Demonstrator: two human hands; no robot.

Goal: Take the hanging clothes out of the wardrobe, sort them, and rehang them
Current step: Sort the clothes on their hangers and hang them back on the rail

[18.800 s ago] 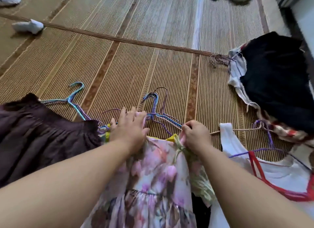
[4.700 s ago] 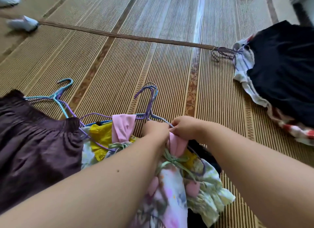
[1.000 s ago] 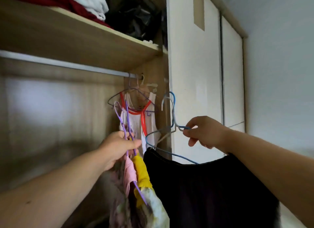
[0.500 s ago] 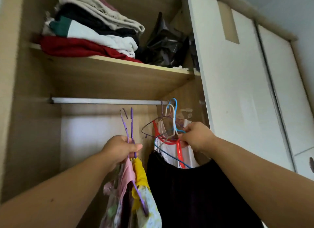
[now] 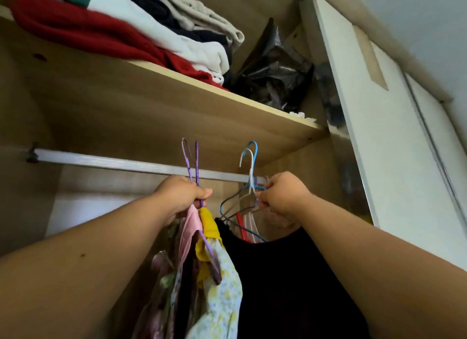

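Both hands have risen nearer the rail (image 5: 113,161) than half a second ago. Left hand (image 5: 182,197) grips two purple hangers (image 5: 195,161) carrying floral clothes (image 5: 219,288), their hooks showing above the rail's middle. Right hand (image 5: 283,197) pinches the blue and white hangers (image 5: 250,161) bearing a black garment (image 5: 290,275) at the rail's right end, beneath the shelf (image 5: 202,106).
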